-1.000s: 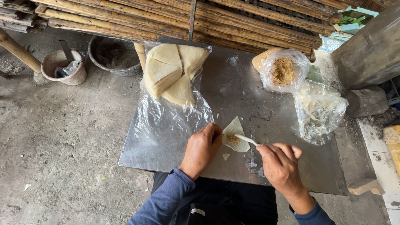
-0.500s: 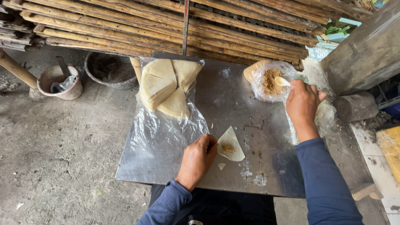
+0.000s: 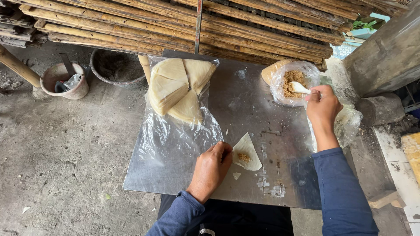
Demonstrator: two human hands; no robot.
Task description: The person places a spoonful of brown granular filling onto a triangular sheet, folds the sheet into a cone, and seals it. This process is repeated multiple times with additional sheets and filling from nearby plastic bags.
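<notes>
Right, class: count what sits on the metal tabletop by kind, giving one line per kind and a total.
Stacks of wedge-cut wrappers: 1
Single wrapper with filling: 1
Bags of crumbly filling: 1
White spoons, in the right hand: 1
Total: 4

View: single head-worn camera, no second view to overlap.
Position: above the near edge of the metal tabletop (image 3: pixel 262 109).
Facing: steeply down and forward, toward the bamboo poles (image 3: pixel 218 22) at the far side.
Distance: close; left hand (image 3: pixel 212 168) near centre, right hand (image 3: pixel 323 107) farther right.
Coverage: whole tabletop, concrete floor (image 3: pixel 57 153) at left, sleeves cut by the near edge.
</notes>
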